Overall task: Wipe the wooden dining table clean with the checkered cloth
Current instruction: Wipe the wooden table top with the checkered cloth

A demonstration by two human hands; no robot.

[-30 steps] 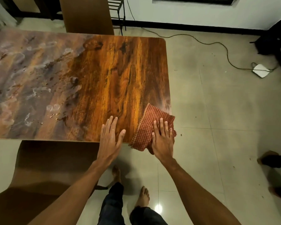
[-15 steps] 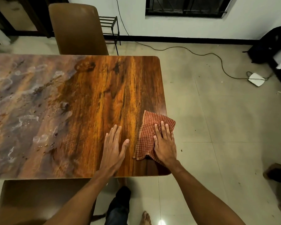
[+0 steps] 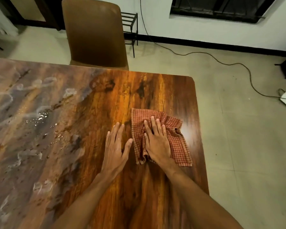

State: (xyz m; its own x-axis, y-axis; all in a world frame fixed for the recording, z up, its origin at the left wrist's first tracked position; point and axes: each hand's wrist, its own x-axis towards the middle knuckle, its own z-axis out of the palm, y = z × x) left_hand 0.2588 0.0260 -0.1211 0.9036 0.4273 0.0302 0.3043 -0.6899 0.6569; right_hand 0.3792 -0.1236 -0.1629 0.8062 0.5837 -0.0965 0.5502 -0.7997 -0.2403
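The right hand point(image 3: 157, 139) lies flat on the checkered cloth point(image 3: 178, 146), fingers straight and close together. The palm presses down and nothing pinches or curls round the fabric. The cloth is spread, somewhat rumpled, on the wooden dining table point(image 3: 139, 90), under that palm and out to its little-finger side, with a loose flap trailing past the wrist. Just off the thumb side of the grip, the left hand point(image 3: 114, 149) rests open on bare wood, fingers slightly fanned, its thumb close to the cloth's edge. The wood around both hands looks glossy, while well beyond the left hand lies a broad patch of cloudy smears and droplets point(image 3: 31, 121). I judge the work lies that way: sweep the cloth across in overlapping passes, with weight through the whole palm so the fabric travels with the hand and does not bunch. Refold it once a face is soiled. The left hand serves best as a brace, lifted clear before the cloth reaches it.
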